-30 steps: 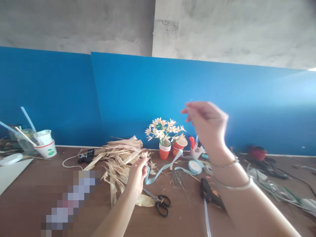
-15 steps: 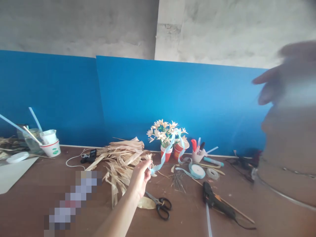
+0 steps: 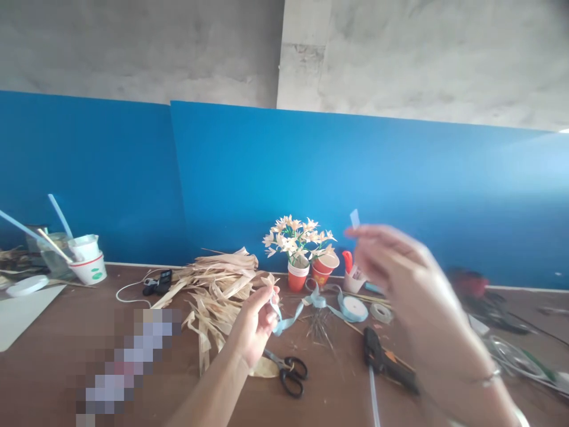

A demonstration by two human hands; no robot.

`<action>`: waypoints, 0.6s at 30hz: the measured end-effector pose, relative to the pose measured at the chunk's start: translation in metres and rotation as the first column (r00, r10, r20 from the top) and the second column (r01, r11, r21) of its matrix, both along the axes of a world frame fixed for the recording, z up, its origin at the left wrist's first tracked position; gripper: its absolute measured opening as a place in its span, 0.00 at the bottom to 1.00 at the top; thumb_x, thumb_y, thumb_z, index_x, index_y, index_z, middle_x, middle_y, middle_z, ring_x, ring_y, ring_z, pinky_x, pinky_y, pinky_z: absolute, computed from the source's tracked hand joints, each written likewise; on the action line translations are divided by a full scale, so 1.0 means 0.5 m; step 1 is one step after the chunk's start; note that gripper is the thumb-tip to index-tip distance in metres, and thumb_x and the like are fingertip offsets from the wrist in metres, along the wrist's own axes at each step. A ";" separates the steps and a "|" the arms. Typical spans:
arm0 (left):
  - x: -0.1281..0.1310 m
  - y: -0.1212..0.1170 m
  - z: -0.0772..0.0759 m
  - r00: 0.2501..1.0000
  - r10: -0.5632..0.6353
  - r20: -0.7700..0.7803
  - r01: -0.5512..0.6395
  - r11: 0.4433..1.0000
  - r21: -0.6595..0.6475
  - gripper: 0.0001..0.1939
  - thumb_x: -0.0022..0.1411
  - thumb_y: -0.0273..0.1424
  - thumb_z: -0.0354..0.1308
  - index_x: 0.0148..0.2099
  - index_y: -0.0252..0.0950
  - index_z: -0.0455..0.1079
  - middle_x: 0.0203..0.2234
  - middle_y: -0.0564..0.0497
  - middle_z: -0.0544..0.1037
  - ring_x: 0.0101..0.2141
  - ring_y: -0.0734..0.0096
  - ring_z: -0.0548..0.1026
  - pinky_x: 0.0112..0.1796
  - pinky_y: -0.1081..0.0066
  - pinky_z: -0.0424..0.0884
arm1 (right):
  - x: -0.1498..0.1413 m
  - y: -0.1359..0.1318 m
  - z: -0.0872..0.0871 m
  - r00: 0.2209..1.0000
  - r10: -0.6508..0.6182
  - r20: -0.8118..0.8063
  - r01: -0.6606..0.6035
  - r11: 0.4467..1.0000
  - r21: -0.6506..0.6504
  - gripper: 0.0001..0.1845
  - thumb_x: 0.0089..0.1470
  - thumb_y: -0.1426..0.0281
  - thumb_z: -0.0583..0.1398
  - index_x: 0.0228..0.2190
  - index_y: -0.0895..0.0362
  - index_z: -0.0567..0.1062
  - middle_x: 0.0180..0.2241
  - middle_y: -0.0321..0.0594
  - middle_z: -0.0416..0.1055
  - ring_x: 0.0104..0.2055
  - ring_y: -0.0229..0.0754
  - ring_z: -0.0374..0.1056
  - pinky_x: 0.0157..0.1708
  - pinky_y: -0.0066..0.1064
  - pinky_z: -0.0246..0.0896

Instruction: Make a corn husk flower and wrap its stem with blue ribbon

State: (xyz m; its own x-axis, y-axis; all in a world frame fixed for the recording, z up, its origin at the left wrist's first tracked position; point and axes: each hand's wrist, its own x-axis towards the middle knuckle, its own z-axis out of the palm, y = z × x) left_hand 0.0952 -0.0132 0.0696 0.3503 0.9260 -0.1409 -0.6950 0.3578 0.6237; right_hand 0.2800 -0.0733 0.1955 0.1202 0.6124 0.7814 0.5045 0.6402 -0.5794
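Observation:
My left hand (image 3: 256, 323) is closed in a pinch on a small pale corn-husk flower (image 3: 268, 280). A light blue ribbon (image 3: 288, 323) runs from these same fingers and sags toward the table, leading toward its spool (image 3: 354, 309). Blurred by motion, my right hand (image 3: 391, 267) is raised in front of a cup of tools (image 3: 354, 280), its fingers drawn together. A short pale strip (image 3: 354, 218) sticks up at its fingertips, apparently pinched there; its exact kind is unclear. Black-handled scissors (image 3: 292, 372) lie below my left hand.
Husk flowers (image 3: 288, 242) stand in red paper cups (image 3: 297, 276) against the blue partition. Dried corn husks (image 3: 222, 279) are heaped to the left. A glue gun (image 3: 386, 362), thin wires (image 3: 322, 326) and a clear tape roll (image 3: 381, 313) lie on the right side.
My right hand has come in from the far right and lower, toward the tool cup. The ribbon that arched up before the flowers has dropped. My left hand keeps its hold.

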 end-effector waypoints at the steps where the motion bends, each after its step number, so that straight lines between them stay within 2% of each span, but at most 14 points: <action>1: 0.000 -0.003 0.003 1.000 -0.005 0.005 0.005 1.000 -0.009 0.17 0.42 0.35 0.71 0.32 0.31 0.72 0.23 0.56 0.67 0.16 0.89 0.58 0.16 0.83 0.52 | -0.017 0.005 -0.038 0.998 0.068 0.009 -0.066 0.987 -0.143 0.09 0.54 0.67 0.58 0.32 0.57 0.78 0.14 0.33 0.67 0.11 0.28 0.51 0.09 0.22 0.42; 2: 0.000 -0.005 0.004 1.000 -0.010 0.004 0.010 1.000 -0.010 0.17 0.43 0.35 0.70 0.33 0.31 0.72 0.23 0.56 0.67 0.16 0.89 0.58 0.16 0.83 0.52 | -0.035 0.012 -0.075 0.977 0.193 -0.089 -0.213 0.890 -0.404 0.10 0.53 0.66 0.58 0.32 0.58 0.77 0.14 0.33 0.68 0.11 0.27 0.50 0.09 0.22 0.40; 3: 0.000 -0.007 0.005 1.000 -0.008 -0.005 0.008 1.000 -0.001 0.16 0.44 0.35 0.70 0.33 0.31 0.72 0.23 0.56 0.67 0.16 0.89 0.58 0.16 0.83 0.52 | -0.053 0.019 -0.110 0.947 0.226 -0.228 -0.318 0.758 -0.570 0.11 0.53 0.64 0.58 0.32 0.59 0.76 0.15 0.34 0.69 0.10 0.26 0.48 0.09 0.22 0.36; 4: 0.001 -0.007 0.004 1.000 0.002 -0.022 -0.002 1.000 0.015 0.16 0.45 0.35 0.69 0.34 0.31 0.72 0.23 0.56 0.67 0.16 0.89 0.58 0.15 0.83 0.52 | -0.070 0.026 -0.142 0.914 0.227 -0.337 -0.401 0.638 -0.658 0.13 0.52 0.63 0.58 0.32 0.60 0.75 0.16 0.34 0.70 0.10 0.26 0.46 0.09 0.21 0.35; 5: 0.002 -0.006 0.002 0.999 0.020 -0.044 -0.018 0.999 0.036 0.16 0.45 0.35 0.69 0.34 0.31 0.72 0.23 0.56 0.67 0.17 0.88 0.58 0.15 0.83 0.51 | -0.084 0.032 -0.168 0.885 0.221 -0.410 -0.457 0.575 -0.678 0.13 0.51 0.62 0.59 0.32 0.60 0.74 0.16 0.34 0.70 0.10 0.25 0.46 0.10 0.21 0.34; 6: 0.003 -0.005 -0.001 0.997 0.042 -0.067 -0.038 0.998 0.054 0.15 0.46 0.35 0.68 0.34 0.30 0.72 0.23 0.56 0.66 0.17 0.88 0.58 0.15 0.83 0.50 | -0.096 0.038 -0.190 0.863 0.219 -0.455 -0.497 0.536 -0.683 0.13 0.50 0.62 0.59 0.30 0.60 0.73 0.16 0.34 0.71 0.10 0.24 0.46 0.10 0.21 0.33; 8: 0.005 0.001 -0.009 0.992 0.083 -0.096 -0.076 0.994 0.073 0.15 0.47 0.36 0.67 0.34 0.30 0.73 0.22 0.56 0.66 0.17 0.88 0.59 0.14 0.84 0.49 | -0.110 0.048 -0.219 0.830 0.223 -0.512 -0.548 0.499 -0.671 0.14 0.49 0.61 0.59 0.28 0.61 0.72 0.16 0.34 0.71 0.10 0.24 0.46 0.10 0.21 0.31; 10: 0.007 0.008 -0.017 0.990 0.103 -0.098 -0.097 0.993 0.060 0.16 0.49 0.36 0.67 0.35 0.29 0.73 0.21 0.57 0.65 0.16 0.87 0.58 0.13 0.84 0.50 | -0.113 0.056 -0.233 0.800 0.231 -0.554 -0.589 0.477 -0.652 0.14 0.49 0.61 0.60 0.27 0.61 0.72 0.16 0.34 0.71 0.09 0.24 0.45 0.10 0.22 0.29; 14: 0.012 0.018 -0.027 0.989 0.129 -0.073 -0.129 0.992 0.001 0.13 0.51 0.34 0.65 0.36 0.28 0.73 0.22 0.56 0.66 0.16 0.88 0.59 0.14 0.85 0.53 | -0.106 0.068 -0.245 0.756 0.238 -0.610 -0.643 0.449 -0.621 0.13 0.49 0.62 0.60 0.26 0.61 0.72 0.14 0.33 0.69 0.08 0.24 0.45 0.10 0.22 0.27; 18: 0.013 0.021 -0.029 0.991 0.128 -0.042 -0.130 0.991 -0.034 0.10 0.53 0.31 0.64 0.35 0.27 0.72 0.22 0.55 0.68 0.17 0.87 0.62 0.19 0.85 0.62 | -0.105 0.073 -0.251 0.738 0.250 -0.627 -0.666 0.414 -0.620 0.12 0.50 0.64 0.59 0.29 0.62 0.74 0.13 0.32 0.68 0.08 0.24 0.44 0.09 0.22 0.26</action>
